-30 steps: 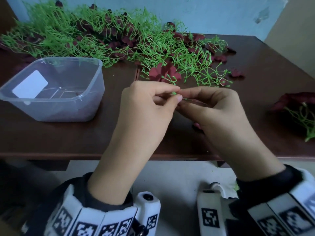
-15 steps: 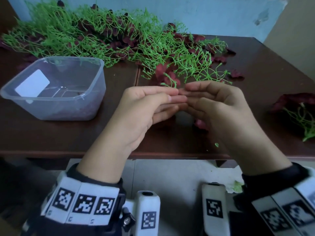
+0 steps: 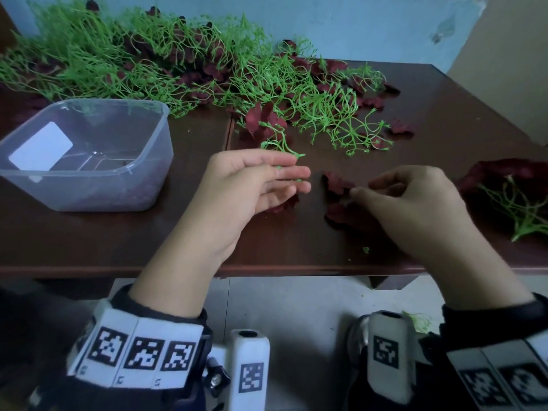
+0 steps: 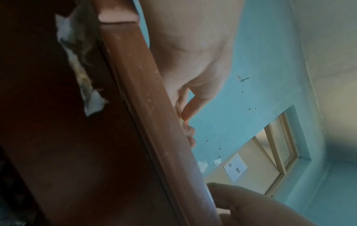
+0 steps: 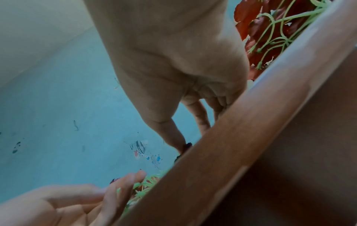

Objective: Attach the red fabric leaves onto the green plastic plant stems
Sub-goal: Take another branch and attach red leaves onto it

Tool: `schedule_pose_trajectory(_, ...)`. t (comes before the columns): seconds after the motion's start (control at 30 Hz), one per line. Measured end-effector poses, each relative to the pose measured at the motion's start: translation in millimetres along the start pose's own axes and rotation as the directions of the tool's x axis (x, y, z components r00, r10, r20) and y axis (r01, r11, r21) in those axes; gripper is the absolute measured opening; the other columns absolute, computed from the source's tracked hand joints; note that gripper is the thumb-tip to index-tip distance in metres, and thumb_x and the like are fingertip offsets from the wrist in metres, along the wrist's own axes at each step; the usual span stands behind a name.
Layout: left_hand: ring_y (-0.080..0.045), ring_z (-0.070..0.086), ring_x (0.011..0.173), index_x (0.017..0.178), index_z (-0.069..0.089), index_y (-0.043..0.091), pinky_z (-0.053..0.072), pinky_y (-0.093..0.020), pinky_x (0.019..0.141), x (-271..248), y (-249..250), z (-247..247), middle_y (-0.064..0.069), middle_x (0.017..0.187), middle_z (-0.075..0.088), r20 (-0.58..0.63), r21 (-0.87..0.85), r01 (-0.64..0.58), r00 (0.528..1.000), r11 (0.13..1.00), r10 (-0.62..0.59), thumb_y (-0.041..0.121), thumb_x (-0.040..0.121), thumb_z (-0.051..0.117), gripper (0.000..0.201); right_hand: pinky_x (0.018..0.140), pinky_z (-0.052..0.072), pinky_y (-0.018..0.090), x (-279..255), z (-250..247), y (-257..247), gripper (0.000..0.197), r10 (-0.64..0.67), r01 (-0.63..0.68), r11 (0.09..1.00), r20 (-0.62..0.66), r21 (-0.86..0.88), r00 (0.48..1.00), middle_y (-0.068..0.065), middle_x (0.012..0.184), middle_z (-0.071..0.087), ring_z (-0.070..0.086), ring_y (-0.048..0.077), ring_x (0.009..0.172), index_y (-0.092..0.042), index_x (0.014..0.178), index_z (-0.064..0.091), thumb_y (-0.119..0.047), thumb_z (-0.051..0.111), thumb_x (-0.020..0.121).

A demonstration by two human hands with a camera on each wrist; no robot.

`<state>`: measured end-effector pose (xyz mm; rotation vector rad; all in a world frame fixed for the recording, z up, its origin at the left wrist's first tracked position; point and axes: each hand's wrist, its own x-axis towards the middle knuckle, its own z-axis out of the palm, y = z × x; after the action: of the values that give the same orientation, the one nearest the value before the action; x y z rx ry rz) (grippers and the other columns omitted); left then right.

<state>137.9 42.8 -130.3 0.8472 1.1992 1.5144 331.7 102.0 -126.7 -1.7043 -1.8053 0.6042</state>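
Dark wood table (image 3: 89, 232), blue wall behind. Left hand (image 3: 252, 185) pinches green stem (image 3: 281, 143) between near-straight fingers. Right hand (image 3: 415, 203) pinches a red leaf (image 3: 336, 182) lying on the tabletop. Advice: lift the leaf flat, steady the stem tip, push the leaf on squarely.

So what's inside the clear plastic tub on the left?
The clear tub looks empty apart from a white label on its wall. Its cloudy near wall blurs the bottom, so small scraps there cannot be ruled out.
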Motion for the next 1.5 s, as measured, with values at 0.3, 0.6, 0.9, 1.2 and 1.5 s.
schedule_pose_trajectory(0.3, -0.031, 0.077, 0.092, 0.109, 0.064, -0.01, 0.06, -0.025, 0.08, 6, -2, -1, -0.024, 0.096, 0.076, -0.072, -0.09, -0.065, 0.996, 0.994, 0.058, -0.01, 0.097, 0.044, 0.023, 0.046, 0.037, 0.005, -1, 2, 4, 0.017, -0.084, 0.084, 0.996, 0.064, 0.011, 0.994, -0.011, 0.067, 0.066, 0.056, -0.012, 0.055, -0.02, 0.083, 0.071, -0.023, 0.085, 0.074)
schedule_pose_trajectory(0.6, -0.025, 0.075, 0.082, 0.102, 0.066, -0.003, 0.057, -0.023, 0.074, 12, -2, -6, -0.018, 0.089, 0.075, -0.123, -0.097, -0.166, 0.98, 0.981, 0.154, -0.01, 0.098, 0.044, 0.023, 0.057, 0.044, 0.008, 0, 6, 4, 0.015, -0.186, 0.183, 0.982, 0.1, 0.04, 0.977, -0.006, 0.081, 0.07, 0.063, 0.004, 0.071, -0.026, 0.094, 0.075, -0.016, 0.064, 0.094)
schedule_pose_trajectory(0.9, -0.01, 0.074, 0.1, 0.124, 0.065, 0.014, 0.054, -0.037, 0.101, 10, -9, -6, 0.006, 0.102, 0.079, -0.021, 0.35, -0.183, 0.979, 0.919, 0.203, 0.014, 0.084, 0.066, 0.04, 0.08, 0.062, 0.036, -3, 9, -4, 0.013, -0.071, -0.06, 0.852, 0.227, 0.521, 0.971, 0.024, 0.078, 0.068, 0.071, 0.019, 0.073, -0.015, 0.078, 0.076, -0.003, 0.074, 0.085)
schedule_pose_trajectory(1.2, -0.016, 0.074, 0.071, 0.109, 0.068, 0.015, 0.057, -0.028, 0.07, 4, -11, 5, -0.001, 0.082, 0.078, 0.037, 0.337, -0.165, 0.986, 0.927, 0.162, 0.018, 0.074, 0.089, 0.041, 0.067, 0.06, 0.029, -12, 10, -17, 0.024, -0.114, -0.109, 0.646, 0.237, 0.756, 0.965, 0.02, 0.081, 0.075, 0.076, 0.031, 0.079, 0.0, 0.088, 0.064, -0.005, 0.082, 0.072)
schedule_pose_trajectory(1.5, -0.012, 0.074, 0.068, 0.087, 0.078, 0.008, 0.056, -0.021, 0.065, 4, -17, 5, -0.006, 0.072, 0.077, -0.027, 0.247, -0.174, 0.982, 0.953, 0.187, 0.007, 0.071, 0.089, 0.019, 0.062, 0.059, 0.026, -14, 10, -21, 0.016, -0.122, -0.127, 0.607, 0.25, 0.784, 0.961, 0.016, 0.08, 0.075, 0.075, 0.026, 0.076, 0.001, 0.092, 0.069, 0.002, 0.077, 0.078)
